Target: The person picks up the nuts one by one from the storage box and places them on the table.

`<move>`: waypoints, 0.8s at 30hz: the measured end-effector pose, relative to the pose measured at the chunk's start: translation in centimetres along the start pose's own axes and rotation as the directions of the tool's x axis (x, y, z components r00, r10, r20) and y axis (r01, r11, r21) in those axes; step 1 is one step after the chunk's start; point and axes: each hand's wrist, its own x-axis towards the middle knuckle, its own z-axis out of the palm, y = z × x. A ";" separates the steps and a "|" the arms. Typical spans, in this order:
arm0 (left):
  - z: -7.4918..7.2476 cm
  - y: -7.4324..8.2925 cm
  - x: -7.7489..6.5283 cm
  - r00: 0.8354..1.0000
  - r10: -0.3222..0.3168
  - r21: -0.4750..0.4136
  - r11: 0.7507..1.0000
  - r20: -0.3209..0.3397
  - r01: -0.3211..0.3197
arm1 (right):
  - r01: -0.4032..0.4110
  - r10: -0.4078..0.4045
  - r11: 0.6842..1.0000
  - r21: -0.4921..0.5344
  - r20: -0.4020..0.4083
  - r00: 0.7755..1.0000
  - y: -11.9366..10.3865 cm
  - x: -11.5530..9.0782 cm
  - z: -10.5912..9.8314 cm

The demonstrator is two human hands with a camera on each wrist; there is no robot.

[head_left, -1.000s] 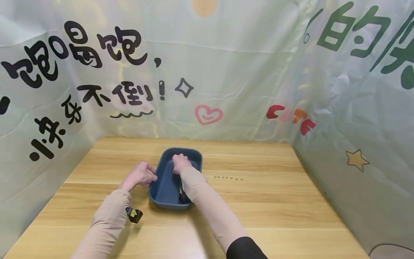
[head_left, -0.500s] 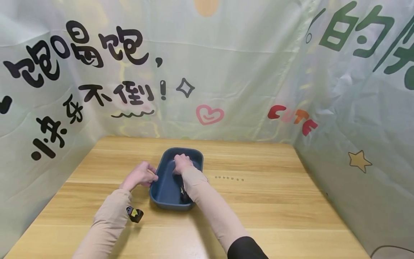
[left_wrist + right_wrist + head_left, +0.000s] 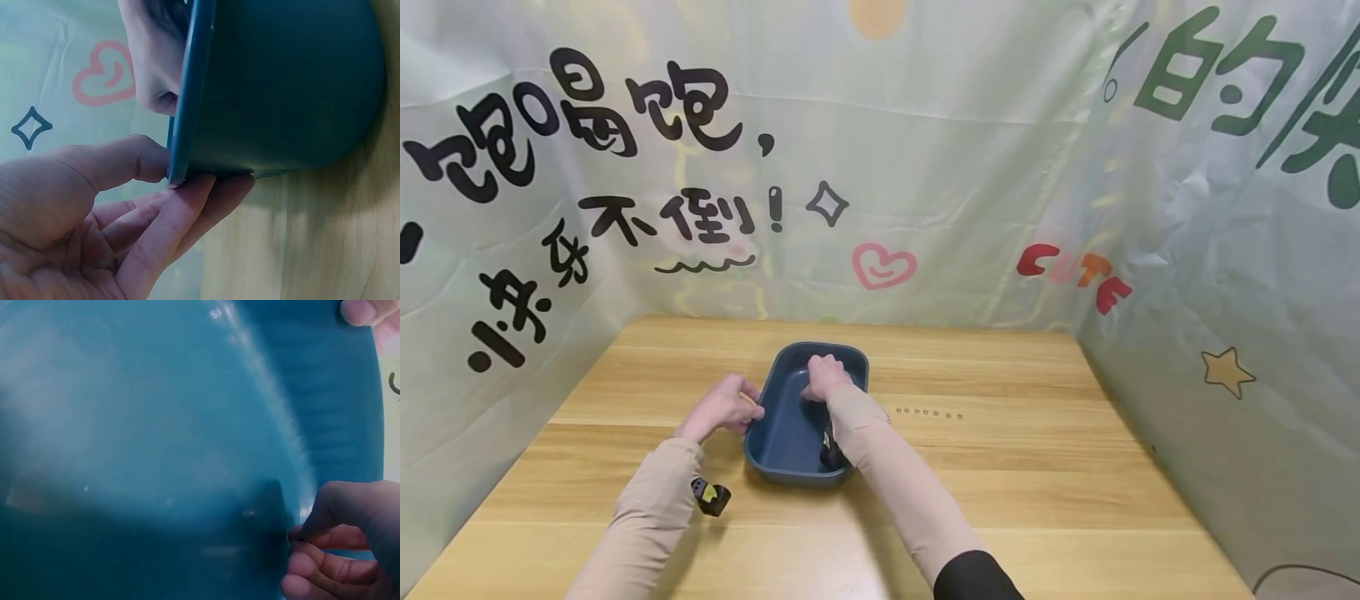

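Note:
A deep blue plastic basin with rounded corners stands on the wooden table. My left hand pinches its left rim; in the left wrist view, the thumb is on the rim's edge and the fingers lie against the outer wall. Inside the basin, my right hand is low near the far end. The right wrist view shows its thumb and fingertips pinched together by the wall, with a tiny thin curved piece just showing between them. Its exact kind is too small to tell.
Several tiny ring-like pieces lie in a row on the table right of the basin. Black wrist cameras sit under the left sleeve and the right sleeve. Printed cloth hangs around the table's back and sides.
My right hand and forearm have shifted slightly to the right inside the basin. The left hand keeps its hold on the rim, and the row of tiny pieces looks the same.

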 end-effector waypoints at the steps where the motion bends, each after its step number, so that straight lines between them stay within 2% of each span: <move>1: 0.0 0.0 0.0 1.000 0.001 0.001 1.000 0.001 -0.001 | 0.003 -0.003 1.000 0.006 0.000 1.000 0.0 -0.1 -0.1; 9: 0.1 0.0 0.2 1.000 -0.020 -0.004 1.000 0.009 0.020 | 0.034 -0.038 0.993 0.114 0.032 0.999 0.4 -0.7 -0.8; 14: 0.0 0.1 0.2 0.999 -0.031 0.006 1.000 0.010 0.031 | 0.074 -0.079 0.983 0.170 0.024 0.997 0.5 -1.2 -1.5; 24: 0.0 0.2 0.0 0.999 -0.036 -0.009 0.999 0.019 0.036 | 0.147 -0.148 0.975 0.165 -0.007 0.989 0.7 -2.2 -3.3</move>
